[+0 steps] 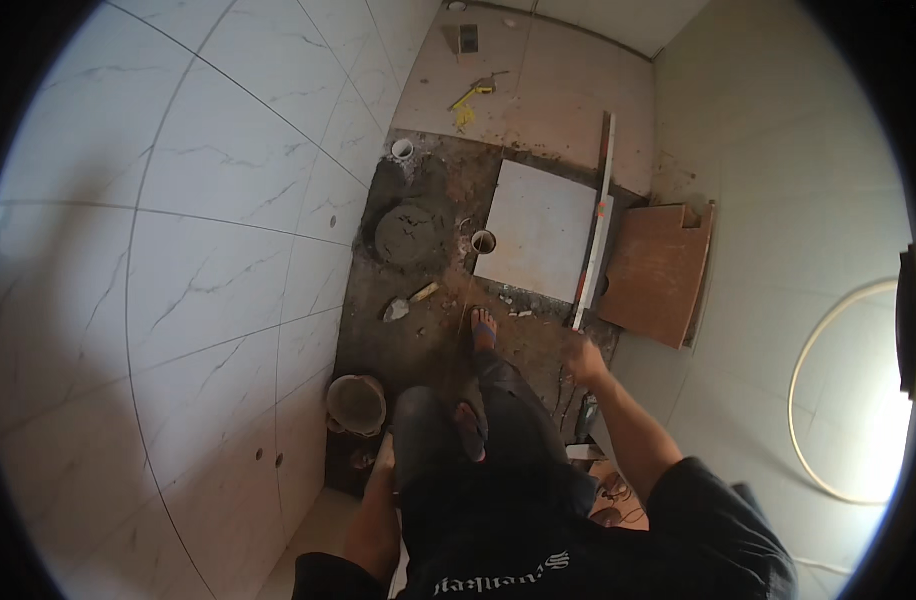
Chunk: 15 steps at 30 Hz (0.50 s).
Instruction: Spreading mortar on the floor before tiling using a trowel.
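A dark shirt (468,530) fills the foreground above a rough, partly tiled floor (373,340).

The right hand (582,360) is at the near end of a long straight bar (598,220), which lies along a white tile's (538,220) right edge; whether its grip is closed cannot be told. The left hand (380,480), beside the left knee (416,415), is too obscured to judge.

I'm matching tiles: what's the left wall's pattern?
White tiles with grey marbled veining, seen in the head view.

Likely bathroom under renovation: tiled wall (233,270), rough floor (373,335), pipe (403,149).
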Available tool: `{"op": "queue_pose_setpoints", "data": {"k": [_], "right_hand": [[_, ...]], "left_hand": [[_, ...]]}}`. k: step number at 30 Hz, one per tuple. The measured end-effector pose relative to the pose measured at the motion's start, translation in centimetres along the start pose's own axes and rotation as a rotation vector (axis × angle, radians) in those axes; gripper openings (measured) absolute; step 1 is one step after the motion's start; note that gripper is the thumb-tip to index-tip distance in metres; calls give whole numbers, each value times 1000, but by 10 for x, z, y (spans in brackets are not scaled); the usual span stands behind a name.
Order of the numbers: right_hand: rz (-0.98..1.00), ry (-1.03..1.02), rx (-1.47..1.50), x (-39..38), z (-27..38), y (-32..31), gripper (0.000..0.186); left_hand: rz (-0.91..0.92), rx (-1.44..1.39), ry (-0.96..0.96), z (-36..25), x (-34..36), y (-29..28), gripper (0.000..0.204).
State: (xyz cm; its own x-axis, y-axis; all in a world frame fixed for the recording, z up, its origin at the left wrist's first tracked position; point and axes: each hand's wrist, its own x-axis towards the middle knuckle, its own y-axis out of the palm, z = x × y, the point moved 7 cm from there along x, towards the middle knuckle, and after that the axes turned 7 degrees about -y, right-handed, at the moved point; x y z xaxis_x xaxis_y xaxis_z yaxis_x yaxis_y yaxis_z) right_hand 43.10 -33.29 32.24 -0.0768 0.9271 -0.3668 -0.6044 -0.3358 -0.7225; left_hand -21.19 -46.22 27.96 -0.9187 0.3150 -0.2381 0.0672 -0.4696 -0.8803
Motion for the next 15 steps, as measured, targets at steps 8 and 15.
{"op": "queue_pose_setpoints", "data": {"k": [8, 15], "right_hand": [[262, 168, 11, 205, 19, 13, 35], [438, -5, -93, 352, 31, 200, 40]], "left_hand": [[812, -441, 538, -226, -79, -187, 56], [314, -169, 812, -239, -60, -124, 81]]}}
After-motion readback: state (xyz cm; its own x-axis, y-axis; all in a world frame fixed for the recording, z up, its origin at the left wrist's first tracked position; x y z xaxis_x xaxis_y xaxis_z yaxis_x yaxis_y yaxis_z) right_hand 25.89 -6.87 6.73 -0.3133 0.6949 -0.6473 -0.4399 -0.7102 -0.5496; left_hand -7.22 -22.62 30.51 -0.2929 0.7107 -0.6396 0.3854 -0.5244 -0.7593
